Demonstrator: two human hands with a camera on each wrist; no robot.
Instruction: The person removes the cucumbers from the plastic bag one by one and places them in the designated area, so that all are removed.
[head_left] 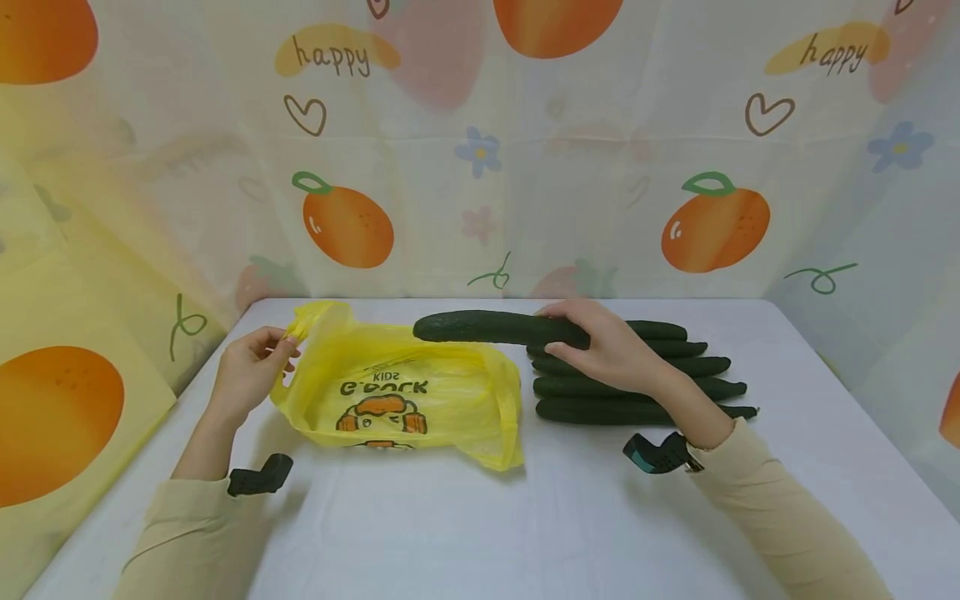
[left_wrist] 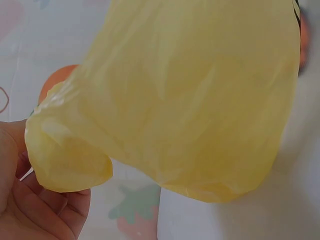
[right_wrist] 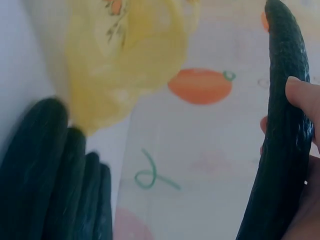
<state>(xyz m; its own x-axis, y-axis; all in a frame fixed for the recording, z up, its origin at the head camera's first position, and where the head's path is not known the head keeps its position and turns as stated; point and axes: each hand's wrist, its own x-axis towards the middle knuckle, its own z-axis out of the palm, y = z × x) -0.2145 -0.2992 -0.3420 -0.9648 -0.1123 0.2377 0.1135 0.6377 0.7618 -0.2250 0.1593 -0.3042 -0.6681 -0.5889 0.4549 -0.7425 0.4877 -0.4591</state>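
Note:
A yellow plastic bag (head_left: 465,400) with an upside-down duck print lies on its side on the table, its mouth spread toward the left. By one handle, at its upper left corner, my left hand (head_left: 255,367) pinches it; the left wrist view shows the bag's yellow film (left_wrist: 190,100) stretching away from the fingers. My right hand (head_left: 611,346) grips a dark green cucumber (head_left: 487,327) near its right end. That cucumber is raised and level, its free end over the bag's back edge. Below the right hand, several more cucumbers (head_left: 600,410) lie side by side.
White cloth covers the table (head_left: 450,533). Behind it hangs a curtain (head_left: 555,200) printed with oranges and hearts, which also runs along both sides. The row of cucumbers lies just right of the bag's closed end. Each wrist wears a small dark camera (head_left: 260,475).

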